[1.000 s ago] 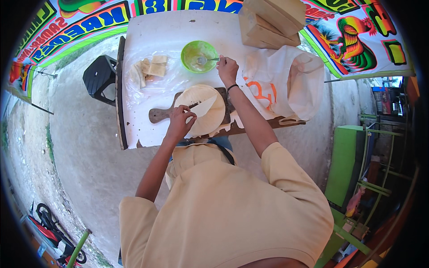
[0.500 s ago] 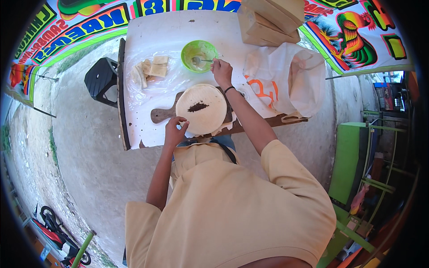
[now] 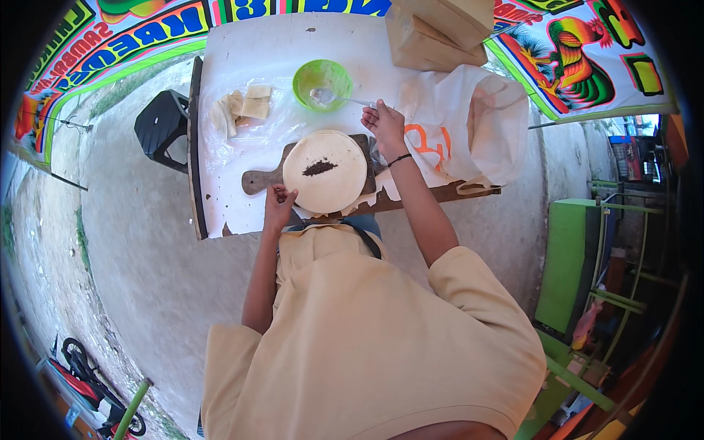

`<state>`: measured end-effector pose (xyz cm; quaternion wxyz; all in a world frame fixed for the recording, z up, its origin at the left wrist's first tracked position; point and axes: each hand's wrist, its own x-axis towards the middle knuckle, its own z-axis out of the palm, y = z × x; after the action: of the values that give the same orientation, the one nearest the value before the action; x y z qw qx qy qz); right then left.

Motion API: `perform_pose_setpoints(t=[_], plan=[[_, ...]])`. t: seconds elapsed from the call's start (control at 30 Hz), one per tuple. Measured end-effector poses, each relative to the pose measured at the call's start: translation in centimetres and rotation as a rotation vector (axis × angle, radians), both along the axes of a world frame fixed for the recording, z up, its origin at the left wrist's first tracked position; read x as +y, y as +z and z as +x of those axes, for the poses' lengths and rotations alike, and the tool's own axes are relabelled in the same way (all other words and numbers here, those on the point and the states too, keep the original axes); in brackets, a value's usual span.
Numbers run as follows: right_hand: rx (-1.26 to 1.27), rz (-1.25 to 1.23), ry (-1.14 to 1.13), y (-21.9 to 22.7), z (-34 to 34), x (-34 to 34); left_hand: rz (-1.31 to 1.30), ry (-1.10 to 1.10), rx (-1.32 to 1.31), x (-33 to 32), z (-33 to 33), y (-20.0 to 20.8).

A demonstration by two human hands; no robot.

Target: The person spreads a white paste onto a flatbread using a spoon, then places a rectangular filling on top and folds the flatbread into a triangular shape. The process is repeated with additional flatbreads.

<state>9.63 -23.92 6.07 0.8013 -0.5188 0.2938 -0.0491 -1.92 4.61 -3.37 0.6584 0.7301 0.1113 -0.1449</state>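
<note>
Green bowl (image 3: 336, 76) under spoon (image 3: 349, 100) pinched by right hand's (image 3: 386, 126) fingers; left hand (image 3: 278, 210) curled beside flatbread (image 3: 330, 189), fingers' closure unclear.

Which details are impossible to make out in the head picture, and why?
Head view:
Spoon: handle partly hidden by the right hand.
Wooden board: middle covered by the round pale sheet.
Dark crumbs: too small to identify.
Left hand: too small to tell whether it touches the sheet.
Cardboard boxes: cut off by the upper edge.
</note>
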Motion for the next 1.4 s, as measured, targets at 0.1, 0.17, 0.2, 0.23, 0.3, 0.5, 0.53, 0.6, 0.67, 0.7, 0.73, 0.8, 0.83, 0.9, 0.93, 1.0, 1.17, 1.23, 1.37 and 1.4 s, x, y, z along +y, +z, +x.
perform_pose_setpoints(t=[0.1, 0.17, 0.2, 0.23, 0.3, 0.5, 0.53, 0.6, 0.67, 0.7, 0.73, 0.8, 0.83, 0.9, 0.93, 1.0, 1.17, 1.23, 1.37, 1.4], plan=[[-0.005, -0.016, 0.058, -0.2, -2.9, -0.2, -0.075, 0.008, 0.132, 0.3, 0.6, 0.8], [0.019, -0.103, 0.118, -0.7, -4.7, -0.1, -0.07, -0.017, 0.143, 0.3, 0.8, 0.4], [0.064, -0.173, 0.138, -0.9, -5.2, 0.3, -0.061, -0.019, 0.14, 0.4, 0.8, 0.3], [0.047, -0.299, 0.2, -1.5, -5.5, 0.5, -0.051, -0.021, 0.137, 0.4, 0.8, 0.1], [0.016, -0.551, 0.319, -2.8, -6.1, 1.0, -0.049, -0.025, 0.126, 0.4, 0.7, 0.0], [-0.27, -0.933, 0.456, -1.5, -7.8, 2.6, -0.039, -0.023, 0.046, 0.5, 0.5, -1.8], [-0.343, -0.978, 0.493, -1.4, -8.1, 2.6, -0.027, -0.026, 0.024, 0.6, 0.4, -2.3], [-0.357, -1.018, 0.541, -0.9, -8.7, 2.4, 0.021, -0.032, -0.021, 0.3, 0.4, -2.5], [-0.377, -1.054, 0.549, -0.4, -9.0, 2.2, 0.101, -0.036, -0.069, 0.1, 0.4, -2.2], [-0.391, -1.07, 0.533, -0.3, -9.1, 2.0, 0.141, -0.04, -0.074, 0.1, 0.4, -1.8], [-0.405, -1.085, 0.517, -0.2, -9.1, 1.8, 0.182, -0.043, -0.08, 0.0, 0.4, -1.5], [-0.401, -1.074, 0.53, -0.1, -9.3, 1.7, 0.231, -0.049, -0.084, -0.2, 0.5, -1.1], [-0.4, -1.068, 0.537, 0.0, -9.2, 1.6, 0.241, -0.049, -0.081, -0.3, 0.5, -1.0], [-0.427, -1.092, 0.498, 0.0, -9.2, 1.6, 0.246, -0.048, -0.081, -0.2, 0.4, -1.0], [-0.441, -1.104, 0.479, 0.1, -9.2, 1.6, 0.24, -0.045, -0.088, -0.3, 0.4, -1.0], [-0.425, -1.09, 0.5, -0.4, -9.1, 1.5, 0.245, -0.047, -0.099, -0.3, 0.5, -0.9], [-0.371, -0.979, 0.446, -0.1, -8.7, 2.1, 0.236, -0.038, -0.11, -0.2, 0.5, -1.2], [-0.398, -1.067, 0.569, -0.5, -8.3, 2.0, 0.224, -0.026, -0.057, -0.5, 0.6, -1.1], [-0.341, -1.028, 0.348, 2.0, -7.1, 1.5, 0.17, -0.02, -0.042, -0.1, 0.6, -1.4], [-0.327, -0.952, 0.265, 2.1, -6.2, 1.1, 0.181, -0.018, -0.046, -0.1, 0.6, -1.5]])
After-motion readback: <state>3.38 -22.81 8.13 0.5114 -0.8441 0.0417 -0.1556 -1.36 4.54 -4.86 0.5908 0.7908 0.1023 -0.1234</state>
